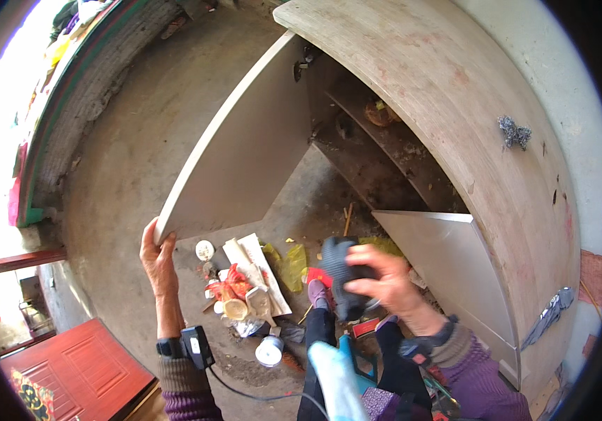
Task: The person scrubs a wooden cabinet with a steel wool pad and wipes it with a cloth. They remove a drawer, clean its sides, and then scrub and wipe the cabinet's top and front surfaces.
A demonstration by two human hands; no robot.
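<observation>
My left hand grips the lower outer corner of an open cabinet door, thumb on the inner face. That door swings out from a long wooden cabinet with a pale top. A dark grey, ribbed, soft-looking item is in my right hand; blur hides exactly what it is. Below that hand are my legs and a purple shoe. Dirt and scraps lie on the dark cabinet shelves, along with a round brownish container. A second door stands at the cabinet's near end.
On the floor lies a pile with white board, red plastic, a wooden bowl and yellow plastic bags. A metal scouring pad and a grey cloth rest on the cabinet top. A red wooden panel is at lower left.
</observation>
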